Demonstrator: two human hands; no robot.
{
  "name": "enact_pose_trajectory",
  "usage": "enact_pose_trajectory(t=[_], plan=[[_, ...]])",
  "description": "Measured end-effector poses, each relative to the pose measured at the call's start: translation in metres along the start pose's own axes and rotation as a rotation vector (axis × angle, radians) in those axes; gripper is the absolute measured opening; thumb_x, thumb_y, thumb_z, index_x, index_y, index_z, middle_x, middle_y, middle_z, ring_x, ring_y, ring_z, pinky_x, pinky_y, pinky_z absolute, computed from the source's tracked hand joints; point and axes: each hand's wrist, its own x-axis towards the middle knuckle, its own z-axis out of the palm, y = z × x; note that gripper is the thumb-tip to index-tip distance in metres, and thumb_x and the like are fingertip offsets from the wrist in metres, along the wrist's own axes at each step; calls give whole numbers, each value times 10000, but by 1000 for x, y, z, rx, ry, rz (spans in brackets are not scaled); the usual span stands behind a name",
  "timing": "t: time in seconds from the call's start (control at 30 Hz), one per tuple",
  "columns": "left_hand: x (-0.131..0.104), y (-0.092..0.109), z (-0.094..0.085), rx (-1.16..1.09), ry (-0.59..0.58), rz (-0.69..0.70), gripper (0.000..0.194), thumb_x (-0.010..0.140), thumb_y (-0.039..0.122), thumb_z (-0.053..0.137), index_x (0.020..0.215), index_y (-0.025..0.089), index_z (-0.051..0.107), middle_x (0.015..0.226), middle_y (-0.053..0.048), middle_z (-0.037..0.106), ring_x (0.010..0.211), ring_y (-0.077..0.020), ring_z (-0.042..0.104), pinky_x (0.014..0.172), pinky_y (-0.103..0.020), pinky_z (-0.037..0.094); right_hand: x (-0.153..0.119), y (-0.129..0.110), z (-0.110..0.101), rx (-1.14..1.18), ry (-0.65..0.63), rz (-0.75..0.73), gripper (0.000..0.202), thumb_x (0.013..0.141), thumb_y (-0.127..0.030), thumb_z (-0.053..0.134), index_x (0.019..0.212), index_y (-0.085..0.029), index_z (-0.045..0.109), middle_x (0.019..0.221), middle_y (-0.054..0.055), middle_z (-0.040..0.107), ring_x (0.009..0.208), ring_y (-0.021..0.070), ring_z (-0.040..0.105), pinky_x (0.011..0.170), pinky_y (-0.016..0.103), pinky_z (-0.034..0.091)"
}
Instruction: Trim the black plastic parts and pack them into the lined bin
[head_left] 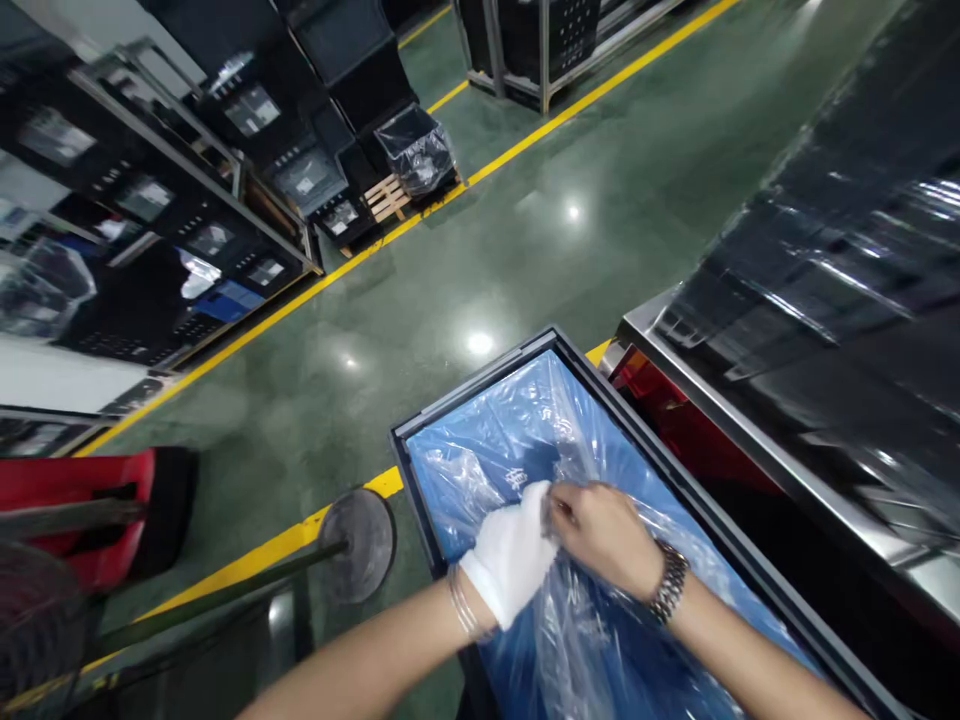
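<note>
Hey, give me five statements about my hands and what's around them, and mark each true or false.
1. The left hand wears a white glove; the right hand is bare. True.
2. Both wrists are unadorned. False: a metal-banded wristwatch circles the right, bangles the left.
3. Clear plastic film lies over blue material inside a dark-rimmed box. True.
4. The hands are far apart. False: they are close together over the film.
5. The floor line is yellow. True.
</note>
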Motion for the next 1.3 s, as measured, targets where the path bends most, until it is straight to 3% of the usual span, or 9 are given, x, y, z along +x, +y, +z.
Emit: enact_pose_trajectory(t=[0.13,0.23,0.37,0.47,0.6,0.77,0.93,1.1,1.3], plan=[[-10,-9,34,64,630,210,265,891,133,529,1149,124,593,849,-66,755,694,-217,719,637,-319,563,13,-6,-12,-22,-152,143,301,982,-389,625,787,-162,649,777,-8,682,736,134,666,772,333,558],[-11,-10,41,69,748,320,268,991,195,389,841,172,610,635,-30,634,554,-198,631,529,-321,489,19,-4,-18,-7,-225,199,306,982,-413,622,806,-164,653,808,-2,686,754,134,664,767,327,559],[-13,-6,28,146,654,405,325,947,127,424,686,183,611,594,-34,585,521,-222,585,508,-354,441,30,2,-16,97,-264,227,304,962,-416,650,784,-169,643,761,-20,666,677,115,633,691,292,550],[-12,0,7,86,228,219,300,881,26,422,884,114,709,822,-135,708,766,-311,681,677,-408,499,22,9,-17,265,-189,156,272,942,-390,650,772,-178,656,720,-17,670,661,127,634,697,305,549],[0,0,-23,-238,-282,-12,251,947,224,538,888,94,744,909,-139,739,888,-277,676,824,-375,484,-31,20,-17,532,42,84,333,956,-469,481,1034,-224,691,1043,66,745,977,199,695,889,342,551],[15,-13,-39,-787,-548,-80,253,793,377,692,688,147,709,636,28,637,585,-92,496,535,-211,340,-93,15,18,749,-3,168,481,909,-625,477,808,-220,718,655,32,715,410,156,616,458,279,539],[13,-17,-41,-979,-639,-147,398,673,563,684,617,177,605,476,72,403,459,-74,277,457,-274,142,-77,-6,52,896,132,224,586,889,-728,454,977,-203,698,830,72,725,795,217,711,760,325,594],[9,-19,-45,-1007,-619,-132,427,650,562,697,580,194,493,509,74,367,477,-65,279,459,-266,157,-58,-14,58,926,169,246,700,801,-868,440,653,-201,591,595,20,583,545,156,553,516,268,487],[6,-26,-34,-1052,-494,-109,472,678,579,540,946,189,529,636,70,426,499,-77,307,483,-231,241,-67,-3,63,716,232,288,668,852,-810,401,571,-224,554,527,27,562,496,161,513,521,291,391]])
